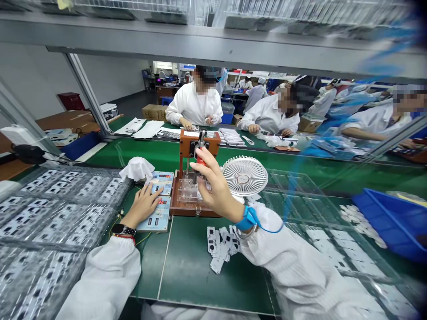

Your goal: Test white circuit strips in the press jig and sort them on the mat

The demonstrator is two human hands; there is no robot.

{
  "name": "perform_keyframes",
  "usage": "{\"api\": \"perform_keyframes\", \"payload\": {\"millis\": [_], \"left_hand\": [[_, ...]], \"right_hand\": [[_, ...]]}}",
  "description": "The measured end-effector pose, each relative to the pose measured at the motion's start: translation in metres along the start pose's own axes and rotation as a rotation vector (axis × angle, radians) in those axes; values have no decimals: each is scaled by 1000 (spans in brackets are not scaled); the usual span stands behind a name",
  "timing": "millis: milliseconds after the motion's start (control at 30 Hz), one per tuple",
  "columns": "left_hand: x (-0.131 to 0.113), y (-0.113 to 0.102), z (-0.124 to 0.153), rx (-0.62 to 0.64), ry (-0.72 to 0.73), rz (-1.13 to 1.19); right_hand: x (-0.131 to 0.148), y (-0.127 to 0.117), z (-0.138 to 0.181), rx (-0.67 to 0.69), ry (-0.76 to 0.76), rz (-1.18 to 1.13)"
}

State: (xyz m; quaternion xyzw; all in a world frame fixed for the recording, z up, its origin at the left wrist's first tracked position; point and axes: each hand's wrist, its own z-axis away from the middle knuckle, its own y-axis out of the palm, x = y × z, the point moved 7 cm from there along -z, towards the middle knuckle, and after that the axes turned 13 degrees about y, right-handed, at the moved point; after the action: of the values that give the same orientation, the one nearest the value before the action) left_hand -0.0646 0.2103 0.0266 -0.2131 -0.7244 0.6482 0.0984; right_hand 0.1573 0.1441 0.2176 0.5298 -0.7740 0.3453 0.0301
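A brown-and-orange press with clear plastic plates [187, 189] is standing on the green table [200, 286]. The right hand [215, 182] is touching its red handle [201, 156] with bent fingers; I cannot tell if it is gripping. Just left of the press, the left hand [145, 204] is lying open on two light-blue boxes with red numbers [155, 224]. Working the press seems to be the step; the next move is probably needing steady fingers on the handle. In front of the press, flat white boards [218, 251] are lying piled; right of it, a round white fan [245, 175] is standing.
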Motion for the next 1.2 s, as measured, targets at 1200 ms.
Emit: {"api": "perform_keyframes", "payload": {"millis": [1200], "left_hand": [[-12,-20,19,-213,-69,105]], "right_hand": [[-110,1,155,-141,477,-69]]}}
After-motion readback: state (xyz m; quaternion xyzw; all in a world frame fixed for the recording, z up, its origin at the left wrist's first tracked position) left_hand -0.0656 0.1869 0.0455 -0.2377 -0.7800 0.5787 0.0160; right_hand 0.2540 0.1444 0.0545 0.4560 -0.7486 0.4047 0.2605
